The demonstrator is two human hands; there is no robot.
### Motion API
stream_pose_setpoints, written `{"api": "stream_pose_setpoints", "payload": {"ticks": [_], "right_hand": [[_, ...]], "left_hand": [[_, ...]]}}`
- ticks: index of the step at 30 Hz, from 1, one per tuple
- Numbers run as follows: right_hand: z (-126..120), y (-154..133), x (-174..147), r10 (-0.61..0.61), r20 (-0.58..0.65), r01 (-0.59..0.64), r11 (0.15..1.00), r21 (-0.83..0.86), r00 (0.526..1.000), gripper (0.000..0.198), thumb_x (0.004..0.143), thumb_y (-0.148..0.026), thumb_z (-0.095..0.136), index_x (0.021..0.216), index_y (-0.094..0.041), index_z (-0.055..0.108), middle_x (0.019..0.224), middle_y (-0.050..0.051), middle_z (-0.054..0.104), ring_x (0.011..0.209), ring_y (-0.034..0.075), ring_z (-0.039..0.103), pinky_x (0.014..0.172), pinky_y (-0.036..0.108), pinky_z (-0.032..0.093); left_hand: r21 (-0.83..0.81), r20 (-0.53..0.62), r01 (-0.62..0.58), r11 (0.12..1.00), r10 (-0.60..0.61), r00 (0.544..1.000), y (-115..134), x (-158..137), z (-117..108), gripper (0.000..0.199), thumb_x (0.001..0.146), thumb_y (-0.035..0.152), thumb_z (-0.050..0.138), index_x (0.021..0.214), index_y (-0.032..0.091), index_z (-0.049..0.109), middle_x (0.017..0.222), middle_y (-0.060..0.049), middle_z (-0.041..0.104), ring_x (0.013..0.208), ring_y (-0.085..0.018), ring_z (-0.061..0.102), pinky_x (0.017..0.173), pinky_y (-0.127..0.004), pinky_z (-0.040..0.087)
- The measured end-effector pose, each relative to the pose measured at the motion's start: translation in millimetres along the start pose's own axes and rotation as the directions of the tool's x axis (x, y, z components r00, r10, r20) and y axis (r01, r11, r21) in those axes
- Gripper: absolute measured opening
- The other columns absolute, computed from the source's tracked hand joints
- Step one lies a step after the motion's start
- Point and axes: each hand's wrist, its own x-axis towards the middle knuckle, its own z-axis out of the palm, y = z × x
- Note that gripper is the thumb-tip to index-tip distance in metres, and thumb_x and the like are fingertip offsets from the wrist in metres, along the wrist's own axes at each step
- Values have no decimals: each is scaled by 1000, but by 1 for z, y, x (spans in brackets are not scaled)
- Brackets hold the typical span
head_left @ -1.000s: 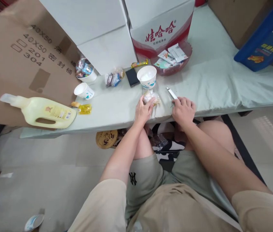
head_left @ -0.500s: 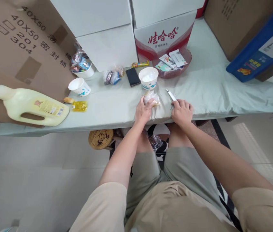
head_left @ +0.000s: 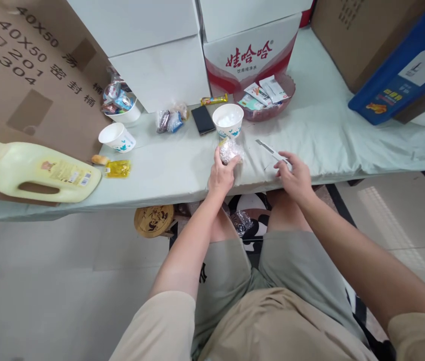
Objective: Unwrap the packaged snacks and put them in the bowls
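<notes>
My left hand (head_left: 221, 174) is closed round a small plastic-wrapped bundle (head_left: 230, 149), pale and yellowish; what lies inside cannot be made out. Just behind it stands a white paper bowl (head_left: 228, 120) with a blue pattern and something whitish, translucent inside. In my right hand (head_left: 294, 173) is a white utility knife (head_left: 277, 156), its blade end pointing away and to the left. The knife is a short way right of the bundle, apart from it.
On the cloth-covered table (head_left: 160, 173) stand a paper cup (head_left: 117, 138), a yellow packet (head_left: 118, 169), a dark flat object (head_left: 203, 120) and a pink bowl of sachets (head_left: 272, 111). A yellow jug (head_left: 43, 173) is left, a blue jug (head_left: 404, 70) right. Boxes (head_left: 160, 75) line the back.
My left hand has turned the wrapped bundle and shifted it slightly left. My right hand has lifted the utility knife off the tabletop and moved a little right. The view has shifted slightly.
</notes>
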Motion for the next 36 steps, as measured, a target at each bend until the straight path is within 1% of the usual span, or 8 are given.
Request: {"api": "stream_pose_setpoints", "payload": {"ticks": [6, 10, 17, 20, 23, 28, 33, 36], "right_hand": [[35, -40, 7, -246, 149, 262, 960, -102, 958, 43, 94, -33, 46, 130, -19, 65, 108, 11, 75, 87, 24, 70, 83, 41, 55], [46, -45, 12, -294, 236, 345, 914, -216, 926, 44, 95, -27, 43, 132, -20, 66, 119, 11, 74, 106, 28, 69, 92, 41, 54], [4, -5, -17, -210, 354, 302, 926, -228, 911, 45, 94, -33, 47, 132, -21, 68, 102, 10, 77, 81, 25, 71, 77, 40, 57], [-16, 12, -15, -126, 259, 185, 959, -217, 958, 48, 95, -37, 45, 134, -19, 66, 95, 11, 76, 68, 23, 66, 70, 42, 56], [-21, 20, 3, -160, 117, 186, 947, -262, 980, 51, 94, -31, 43, 139, -17, 61, 116, 16, 71, 92, 28, 69, 85, 47, 56], [-2, 12, 24, -238, 95, 255, 867, -429, 967, 58, 87, -27, 52, 143, -12, 55, 150, 25, 48, 135, 40, 50, 108, 60, 41], [36, -9, 12, -406, 312, 480, 850, -217, 859, 68, 86, -40, 57, 146, -9, 47, 150, 23, 50, 136, 35, 49, 112, 51, 42], [53, -16, 17, -394, 337, 466, 870, -164, 855, 60, 84, -30, 54, 141, -14, 51, 140, 19, 58, 126, 33, 56, 106, 49, 46]], "left_hand": [[17, 9, -14, 1000, 14, 1000, -5, 0, 3, 33, 95, 24, 54, 126, 30, 64, 167, -7, 27, 124, -34, 59, 98, -52, 53], [73, -32, 26, 997, -23, 999, -7, -1, 5, 27, 95, 24, 51, 121, 23, 60, 166, -16, 27, 117, -33, 64, 95, -53, 53], [68, -77, -19, 998, 24, 997, -8, -1, 4, 35, 94, 24, 52, 128, 24, 48, 161, -18, 31, 118, -30, 63, 92, -47, 56], [65, -91, -32, 997, 38, 995, -4, -1, 0, 46, 91, 27, 59, 134, 25, 45, 154, -18, 38, 112, -28, 64, 86, -44, 57], [38, -101, -17, 999, 20, 995, 1, -1, -5, 60, 84, 40, 72, 136, 25, 45, 140, -15, 48, 108, -26, 64, 83, -39, 58], [4, -62, -37, 999, 37, 997, 4, 1, -11, 57, 84, 53, 69, 130, 23, 54, 125, -13, 57, 108, -26, 62, 87, -39, 56], [-103, -95, 108, 989, -118, 988, 3, 4, -17, 36, 99, 52, 43, 106, 22, 61, 90, -7, 67, 88, -22, 66, 84, -35, 52], [-210, -157, 242, 947, -277, 948, 2, 7, -21, 41, 99, 59, 39, 86, 23, 55, 72, -3, 61, 73, -20, 63, 76, -32, 49]]}}
